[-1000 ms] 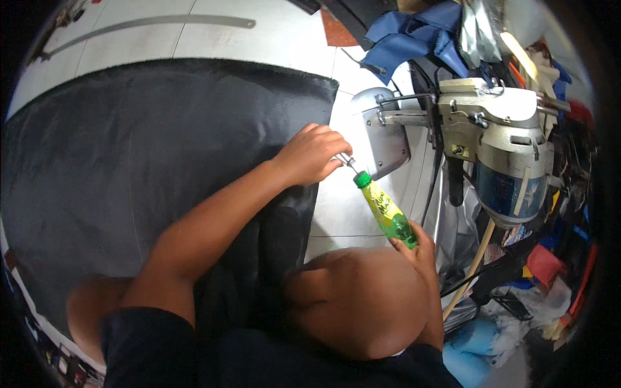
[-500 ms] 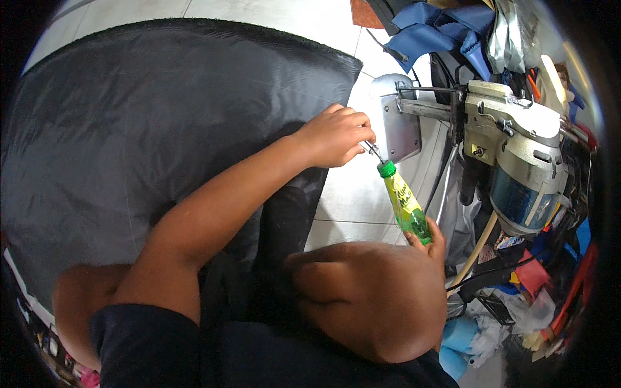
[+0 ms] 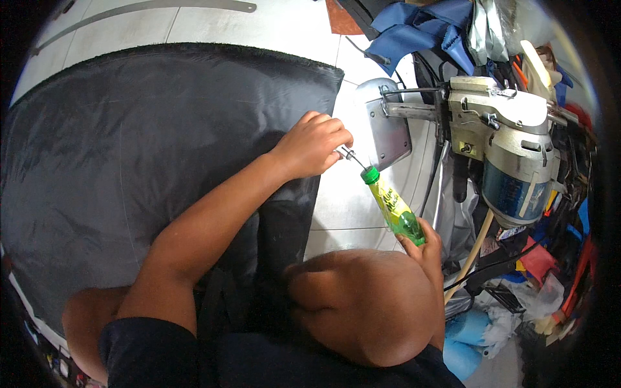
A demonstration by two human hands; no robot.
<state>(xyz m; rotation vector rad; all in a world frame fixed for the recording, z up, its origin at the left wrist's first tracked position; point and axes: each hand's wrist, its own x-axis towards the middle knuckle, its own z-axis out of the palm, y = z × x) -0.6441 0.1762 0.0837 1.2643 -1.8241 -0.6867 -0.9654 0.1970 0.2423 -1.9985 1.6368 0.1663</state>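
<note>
Bottle [image 3: 394, 202] looks like glossy see-through plastic, cap [image 3: 370, 175] is smooth green plastic. Thin tool [image 3: 350, 154] is shiny metal. Big black sheet [image 3: 174, 129] has a soft sheen – rough, fuzzy top edge [image 3: 259, 55] though. Machine's plate [image 3: 391, 136] is smooth grey metal, floor tiles [image 3: 333, 240] glossy – plus 1 plain wooden stick [image 3: 470, 257].

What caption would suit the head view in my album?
The left hand holds a metal tool at a green-capped bottle in the right hand.

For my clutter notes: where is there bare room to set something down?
White floor tiles show between the black sheet and green bottle, and between the sheet's far edge and metal strip. The right, around the cutting machine, is crowded.
</note>
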